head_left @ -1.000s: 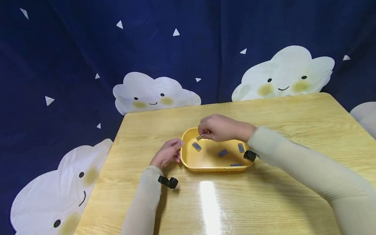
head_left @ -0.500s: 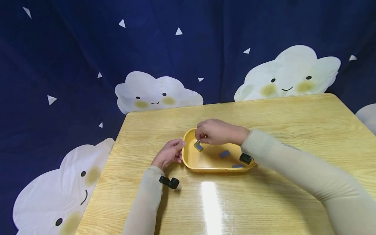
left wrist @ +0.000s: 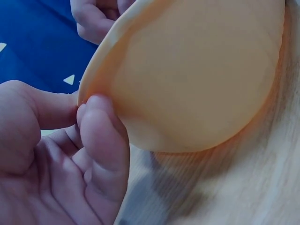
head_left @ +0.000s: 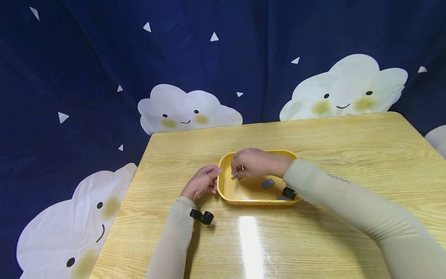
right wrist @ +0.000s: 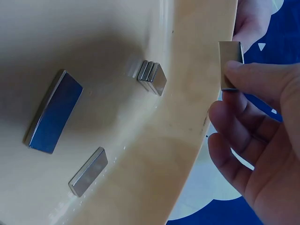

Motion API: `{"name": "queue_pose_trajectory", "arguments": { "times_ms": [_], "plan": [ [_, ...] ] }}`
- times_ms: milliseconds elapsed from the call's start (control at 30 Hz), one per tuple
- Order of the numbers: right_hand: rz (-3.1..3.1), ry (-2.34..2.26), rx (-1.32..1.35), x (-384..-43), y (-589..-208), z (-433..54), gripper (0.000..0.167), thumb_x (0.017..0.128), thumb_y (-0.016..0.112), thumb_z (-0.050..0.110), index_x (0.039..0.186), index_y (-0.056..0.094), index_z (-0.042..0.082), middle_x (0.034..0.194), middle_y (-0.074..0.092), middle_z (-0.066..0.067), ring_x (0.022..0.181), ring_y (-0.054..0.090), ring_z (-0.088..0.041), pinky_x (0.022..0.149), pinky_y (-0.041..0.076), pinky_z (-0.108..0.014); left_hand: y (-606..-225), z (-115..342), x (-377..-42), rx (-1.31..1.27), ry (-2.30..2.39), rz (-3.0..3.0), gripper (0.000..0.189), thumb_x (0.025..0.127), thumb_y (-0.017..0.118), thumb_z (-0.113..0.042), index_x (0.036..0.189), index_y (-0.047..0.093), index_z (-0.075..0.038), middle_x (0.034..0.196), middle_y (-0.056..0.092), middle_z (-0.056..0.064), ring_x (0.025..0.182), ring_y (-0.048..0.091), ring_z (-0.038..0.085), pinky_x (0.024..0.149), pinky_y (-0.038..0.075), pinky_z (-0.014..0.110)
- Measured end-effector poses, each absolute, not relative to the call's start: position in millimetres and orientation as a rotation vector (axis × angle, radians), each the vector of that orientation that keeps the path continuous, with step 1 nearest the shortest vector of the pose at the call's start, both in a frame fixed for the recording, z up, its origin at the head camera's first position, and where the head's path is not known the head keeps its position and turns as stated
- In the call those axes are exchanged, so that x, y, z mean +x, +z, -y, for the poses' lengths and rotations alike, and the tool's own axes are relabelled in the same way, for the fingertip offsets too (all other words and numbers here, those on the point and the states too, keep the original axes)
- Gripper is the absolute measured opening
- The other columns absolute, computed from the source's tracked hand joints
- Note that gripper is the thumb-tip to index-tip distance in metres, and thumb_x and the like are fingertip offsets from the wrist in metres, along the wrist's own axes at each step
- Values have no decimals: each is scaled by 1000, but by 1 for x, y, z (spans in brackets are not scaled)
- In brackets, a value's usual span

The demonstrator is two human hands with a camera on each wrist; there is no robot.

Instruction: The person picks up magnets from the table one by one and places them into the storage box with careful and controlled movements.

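Note:
A shallow yellow plastic tray (head_left: 244, 202) stands on the table. My left hand (head_left: 203, 180) pinches its left rim between thumb and fingers, as the left wrist view shows with the tray wall (left wrist: 197, 70) running off from the grip. Low inside the tray's left end, my right hand (head_left: 256, 162) pinches a small, flat, silvery metal block (right wrist: 229, 52) between thumb and fingertips. In the head view that block overlaps another one lying beneath it. On the tray floor lie a bluish-looking block (right wrist: 56, 112), a narrow block (right wrist: 89, 172) and a stack of thin blocks (right wrist: 152, 77).
The light wooden table (head_left: 313, 232) runs around the tray on all sides. Behind it hangs a dark blue curtain (head_left: 216, 66) printed with smiling clouds. Black wrist cameras (head_left: 203, 217) sit on both sleeves, the right one hanging over the tray's right end.
My right hand has come down and slightly toward me with the metal block, closer to the block at the tray's left end. The left hand keeps its hold on the rim.

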State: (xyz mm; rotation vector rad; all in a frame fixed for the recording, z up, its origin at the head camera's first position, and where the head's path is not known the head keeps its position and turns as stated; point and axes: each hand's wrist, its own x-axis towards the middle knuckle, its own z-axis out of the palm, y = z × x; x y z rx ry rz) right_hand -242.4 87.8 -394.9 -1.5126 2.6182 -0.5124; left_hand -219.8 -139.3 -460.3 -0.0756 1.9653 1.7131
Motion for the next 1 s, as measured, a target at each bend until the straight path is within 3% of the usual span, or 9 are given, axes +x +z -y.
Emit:
{"name": "queue_pose_trajectory", "arguments": {
  "times_ms": [233, 367, 700, 1000],
  "plan": [
    [-2538, -452, -1465, -240, -397, -85, 12, 81, 72, 4, 76, 69, 14, 69, 57, 8, 65, 48, -4, 60, 41, -19, -459, 139, -219, -92, 1714, -1965, 21, 104, 50, -23, 104, 56, -2, 66, 49, -1, 51, 49, 11, 47, 45, 21],
    [-2486, -439, -1436, -238, -396, -84, 18, 84, 77, 12, 70, 66, 12, 62, 54, 9, 60, 45, -2, 56, 37, -17, -459, 139, -218, -88, 1713, -1965, 23, 104, 50, -23, 106, 56, -1, 65, 49, -1, 51, 49, 11, 47, 45, 21],
    [-2474, -394, -1352, -237, -396, -85, 20, 84, 79, 17, 71, 64, 14, 64, 54, 9, 60, 45, -4, 57, 38, -18, -459, 139, -220, -77, 1703, -1969, 25, 105, 49, -24, 108, 54, 0, 65, 48, -2, 51, 48, 10, 47, 45, 21],
    [-2466, -357, -1305, -236, -395, -87, 16, 79, 80, 8, 73, 66, 14, 68, 59, 8, 62, 49, -6, 60, 43, -20, -458, 138, -219, -66, 1693, -1980, 27, 105, 47, -24, 109, 53, 2, 65, 48, -2, 51, 48, 10, 47, 45, 21]
  ]
}}
